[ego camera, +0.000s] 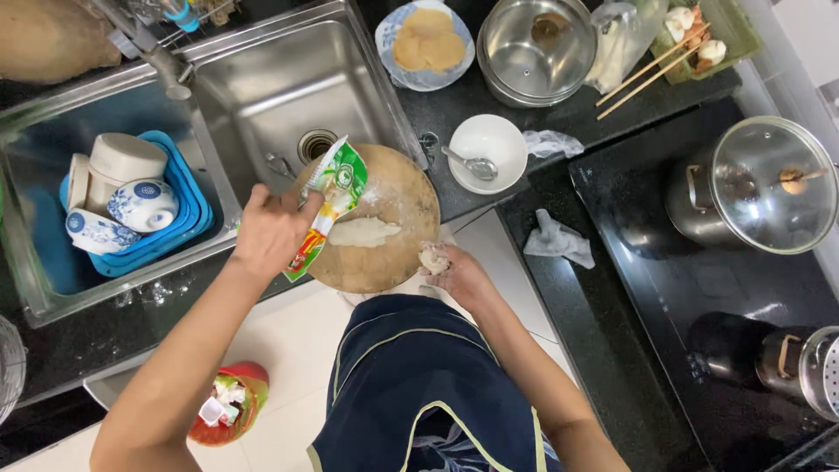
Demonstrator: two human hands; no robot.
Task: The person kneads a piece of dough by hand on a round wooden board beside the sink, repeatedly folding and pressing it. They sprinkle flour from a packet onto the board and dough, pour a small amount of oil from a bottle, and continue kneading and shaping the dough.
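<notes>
Dough work fills the middle of the view, on a round wooden board [384, 253] that sits across the corner of a steel sink [262, 96]. The left hand [273, 229] has its fingers closed round a green, white and red packet [330, 203], which is tilted over the board with its upper end toward the sink drain. Just beside the packet's lower half, a flat piece of pale dough [364, 232] lies on the board amid a dusting of flour. The right hand [461, 278] rests at the board's near right edge, fingers curled about a small lump of dough [433, 259]. Beyond the board, on the dark counter, a white bowl [487, 151] holds a metal spoon [472, 163], and further back a patterned plate [426, 45] carries flat round pieces beside a steel pot [535, 48]. To the left, a blue tub [188, 210] in the second basin holds cups and patterned bowls. On the right, a glass-lidded pot [756, 185] stands on the black cooktop, with a crumpled white cloth [559, 239] near the counter's edge.
</notes>
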